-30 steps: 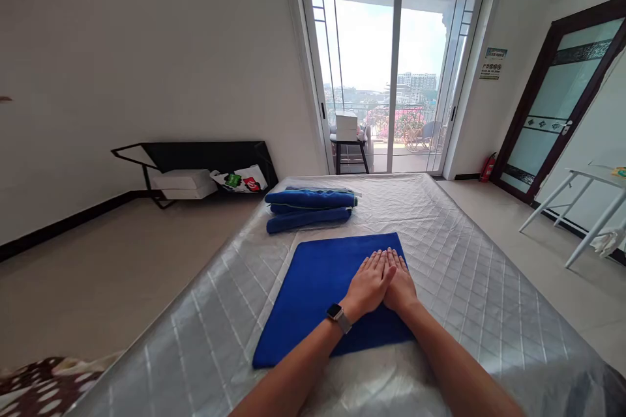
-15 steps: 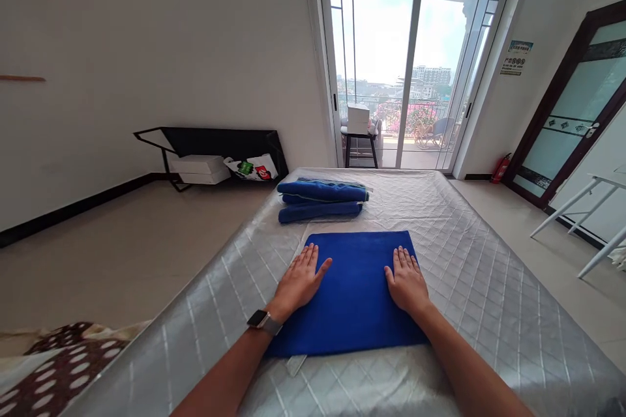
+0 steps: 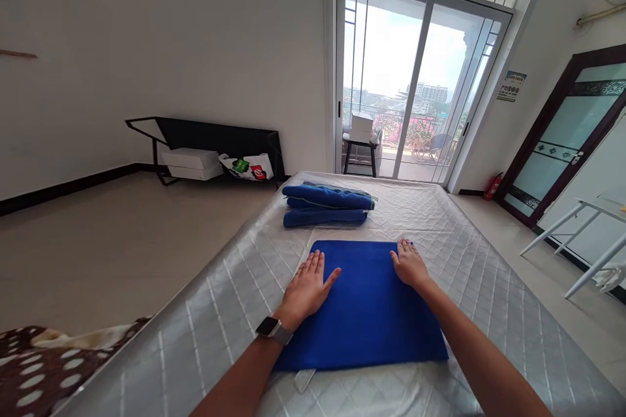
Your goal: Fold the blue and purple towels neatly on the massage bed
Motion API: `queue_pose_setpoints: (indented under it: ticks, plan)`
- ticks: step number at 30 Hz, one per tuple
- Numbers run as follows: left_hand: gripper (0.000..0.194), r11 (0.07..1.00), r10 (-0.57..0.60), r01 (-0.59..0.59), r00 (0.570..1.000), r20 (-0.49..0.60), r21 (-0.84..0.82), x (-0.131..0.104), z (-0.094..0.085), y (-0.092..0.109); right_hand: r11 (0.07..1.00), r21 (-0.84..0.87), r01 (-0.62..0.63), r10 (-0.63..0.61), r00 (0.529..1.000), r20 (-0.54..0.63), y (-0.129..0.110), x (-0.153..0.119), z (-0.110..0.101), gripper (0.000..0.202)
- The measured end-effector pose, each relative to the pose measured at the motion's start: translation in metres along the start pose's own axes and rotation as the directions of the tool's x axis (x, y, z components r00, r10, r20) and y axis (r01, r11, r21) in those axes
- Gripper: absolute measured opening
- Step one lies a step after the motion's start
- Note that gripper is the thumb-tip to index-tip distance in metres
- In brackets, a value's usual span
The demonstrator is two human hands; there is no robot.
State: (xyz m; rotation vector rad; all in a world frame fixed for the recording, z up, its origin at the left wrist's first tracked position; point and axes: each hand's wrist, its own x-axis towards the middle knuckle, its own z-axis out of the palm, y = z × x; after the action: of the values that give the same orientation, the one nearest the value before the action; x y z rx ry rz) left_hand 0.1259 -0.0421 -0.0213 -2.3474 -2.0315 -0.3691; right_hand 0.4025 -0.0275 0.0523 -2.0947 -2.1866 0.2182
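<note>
A blue cloth (image 3: 364,313), folded into a flat rectangle, lies on the silver quilted mattress (image 3: 489,313). My left hand (image 3: 308,287) rests flat on its left edge, fingers stretched forward and thumb apart; a watch (image 3: 274,328) is on that wrist. My right hand (image 3: 409,264) lies at the cloth's far right corner, fingers extended. Neither hand grips anything. A white tag (image 3: 304,379) sticks out from the cloth's near edge. Beyond it stands a stack of folded blue cloths (image 3: 327,205).
A black metal rack (image 3: 210,143) with white boxes (image 3: 190,164) and a printed bag (image 3: 247,167) is by the left wall. A brown dotted blanket (image 3: 39,365) lies at lower left. At the right are a white-legged table (image 3: 591,234) and a fire extinguisher (image 3: 492,186).
My right hand has slid forward along the cloth to its far right corner. My left hand stays on the left edge. The camera view has tilted slightly.
</note>
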Motion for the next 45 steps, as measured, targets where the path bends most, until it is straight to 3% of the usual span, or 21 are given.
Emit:
queue_pose_setpoints:
  ticks: [4,10,14,16,19,23,25,27,30,33,36,38,41,45]
  plan:
    - [0.091,1.0,-0.012,0.012,1.0,0.003,0.004,-0.001,0.002,-0.001,1.0,0.008,-0.026,0.026,1.0,-0.008,0.005,0.013,0.009,0.064]
    - [0.086,1.0,0.001,-0.001,1.0,0.007,0.03,-0.003,0.006,-0.009,0.999,0.033,-0.031,0.032,0.999,-0.036,0.006,0.012,0.016,0.066]
    - [0.083,0.994,0.03,-0.033,0.999,0.03,0.101,-0.002,-0.007,-0.014,0.996,0.071,-0.059,0.062,0.997,-0.036,0.004,0.011,0.016,0.067]
    - [0.086,0.989,0.056,-0.057,0.998,0.011,0.139,0.002,-0.018,-0.005,0.995,0.089,-0.054,0.057,0.998,-0.035,0.003,0.012,0.016,0.067]
    - [0.083,0.978,0.18,-0.177,0.984,-0.009,0.112,0.014,-0.028,0.037,0.993,0.106,-0.04,0.046,0.998,-0.05,0.002,0.011,0.017,0.067]
    - [0.07,0.916,0.4,-0.4,0.917,-0.012,-0.03,0.038,-0.017,0.124,0.996,0.088,-0.011,0.017,0.998,-0.068,0.007,0.011,0.022,0.065]
    - [0.066,0.905,0.417,-0.415,0.909,-0.002,-0.097,0.051,-0.008,0.158,0.998,0.057,0.038,-0.035,0.998,-0.056,0.011,0.012,0.025,0.064]
    - [0.064,0.912,0.392,-0.387,0.92,0.014,-0.134,0.061,0.001,0.173,0.997,0.043,0.067,-0.065,0.997,-0.051,0.014,0.013,0.028,0.064]
    - [0.062,0.926,0.365,-0.361,0.931,0.018,-0.11,0.066,0.007,0.154,0.997,0.066,0.033,-0.029,0.997,-0.067,0.012,0.015,0.03,0.064]
    - [0.06,0.948,0.316,-0.315,0.948,0.024,-0.035,0.064,0.006,0.096,0.994,0.104,-0.023,0.03,0.997,-0.07,0.007,0.015,0.027,0.065]
    - [0.061,0.985,0.171,-0.171,0.985,0.031,0.024,0.057,0.001,0.032,0.992,0.117,-0.043,0.049,0.997,-0.052,0.004,0.015,0.022,0.065]
    - [0.065,0.996,0.082,-0.083,0.996,0.02,0.041,0.053,-0.001,0.002,0.994,0.105,-0.04,0.045,0.998,-0.048,0.004,0.014,0.02,0.065]
    - [0.078,0.999,0.018,-0.018,1.0,0.005,0.034,0.05,0.0,-0.016,0.997,0.068,-0.036,0.04,0.998,-0.058,0.006,0.013,0.019,0.065]
    - [0.088,1.0,-0.008,0.007,1.0,-0.012,-0.021,0.052,0.003,-0.009,0.999,0.023,-0.042,0.043,0.998,-0.055,0.007,0.014,0.019,0.065]
